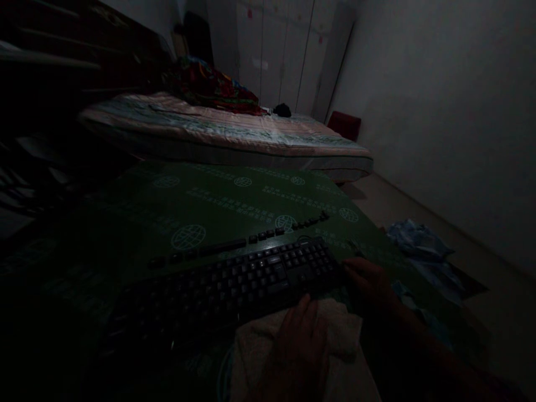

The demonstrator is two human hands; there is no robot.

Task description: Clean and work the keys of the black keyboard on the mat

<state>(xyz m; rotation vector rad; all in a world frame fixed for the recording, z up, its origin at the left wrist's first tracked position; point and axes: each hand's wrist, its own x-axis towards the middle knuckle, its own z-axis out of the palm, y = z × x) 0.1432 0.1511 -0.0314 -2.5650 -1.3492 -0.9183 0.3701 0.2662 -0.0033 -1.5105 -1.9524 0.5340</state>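
A black keyboard (234, 279) lies on a green printed mat (218, 206) in a very dim room. A row of loose black keycaps (234, 244) is lined up on the mat just beyond it. My left hand (299, 346) rests on a pale cloth (259, 352) in front of the keyboard, fingers together and pressed flat on it. My right hand (368, 287) touches the keyboard's right end, fingers curled at its edge; whether it grips the keyboard is too dark to make out.
A low bed (226, 131) with a striped cover and a bright bundle of fabric (209, 84) stands behind the mat. Pale wardrobe doors (285, 56) fill the far wall. A red box (344, 124) sits by the bed. Bluish crumpled material (419, 240) lies on the floor at right.
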